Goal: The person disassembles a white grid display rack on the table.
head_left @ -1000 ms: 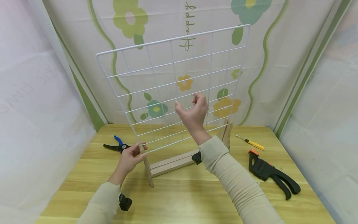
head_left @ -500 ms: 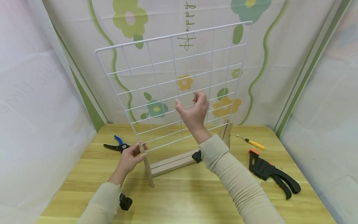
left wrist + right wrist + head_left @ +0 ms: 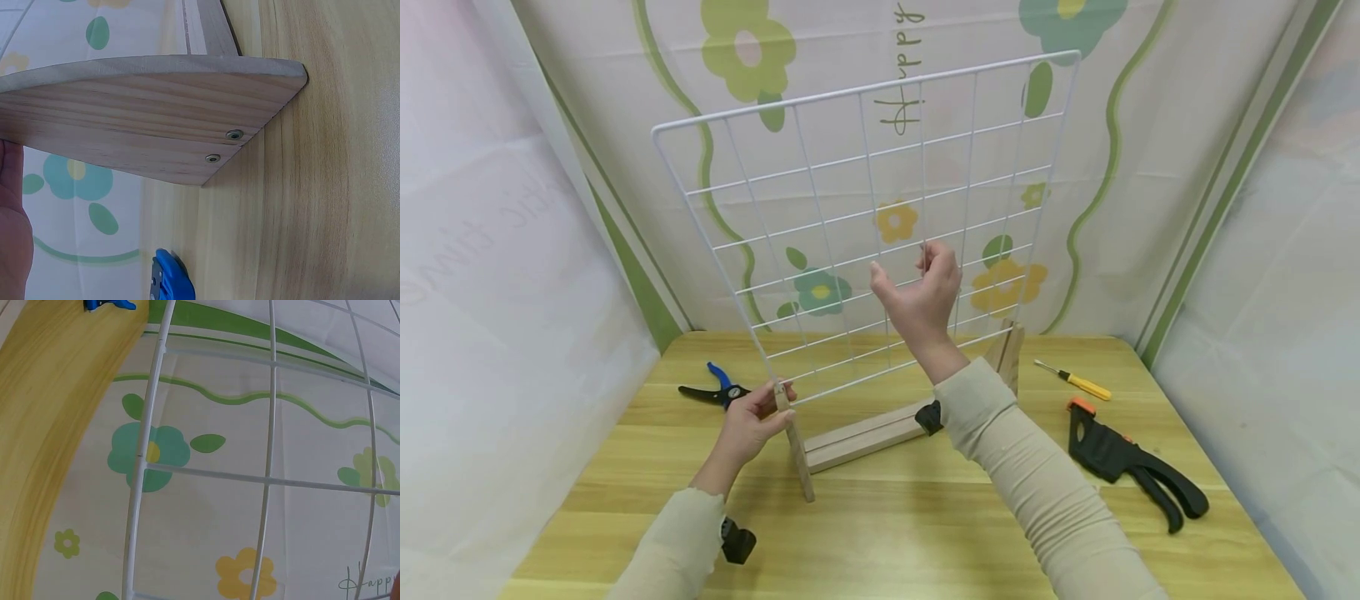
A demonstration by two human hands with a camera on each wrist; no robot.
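Note:
A white wire grid panel (image 3: 920,81) leans up and back over a wooden stand, its lower left corner meeting the top of the stand's left side piece (image 3: 800,462). My left hand (image 3: 747,427) pinches that side piece near its top, thumb on the inner side. The fingers of my right hand (image 3: 921,308) curl round a wire in the panel's middle, with the thumb apart from them. In the left wrist view, the side piece (image 3: 156,106) shows two metal fasteners near its base. Squares of the grid (image 3: 269,481) fill the right wrist view.
A grooved wooden crossbar (image 3: 865,435) joins the left side piece to the right side piece (image 3: 1009,358). Blue-and-black pliers (image 3: 722,390) lie at the left. A yellow screwdriver (image 3: 1082,383) and a black clamp (image 3: 1120,454) are at the right. Printed cloth (image 3: 842,50) hangs behind.
The panel's top edge has risen slightly in the head view, most at the right corner. My right hand has moved up a little with it. The left hand has stayed in place.

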